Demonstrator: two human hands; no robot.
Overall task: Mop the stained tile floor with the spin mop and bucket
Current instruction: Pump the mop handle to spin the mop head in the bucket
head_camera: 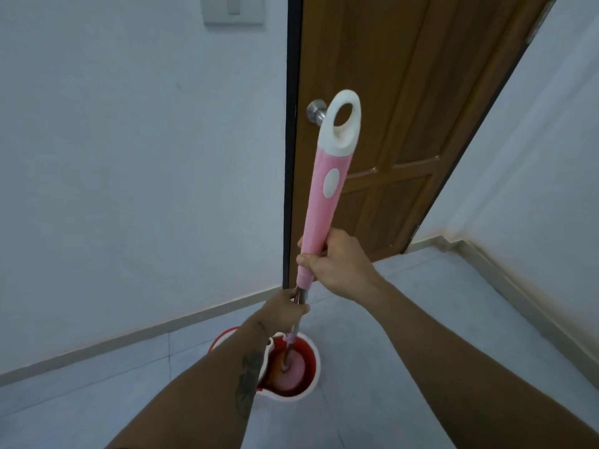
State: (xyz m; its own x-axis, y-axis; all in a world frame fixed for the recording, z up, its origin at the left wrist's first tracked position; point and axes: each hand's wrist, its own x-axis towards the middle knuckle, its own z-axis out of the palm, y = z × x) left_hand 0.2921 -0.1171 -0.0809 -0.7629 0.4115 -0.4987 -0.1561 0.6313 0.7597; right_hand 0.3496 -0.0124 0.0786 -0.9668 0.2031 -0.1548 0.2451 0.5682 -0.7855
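A spin mop stands nearly upright, with a pink and white handle (327, 189) that ends in a white loop at the top. My right hand (337, 264) grips the lower end of the pink handle. Just below it, my left hand (285, 307) grips the metal pole. The pink mop head (290, 371) sits inside the spinner basket of the red and white bucket (312, 358) on the floor. My left forearm hides the bucket's left part.
A brown wooden door (405, 108) with a metal knob (316, 111) stands straight ahead, beside a pale wall (129, 157). Light grey floor tiles (405, 303) run to a skirting along the walls. Another wall closes in on the right.
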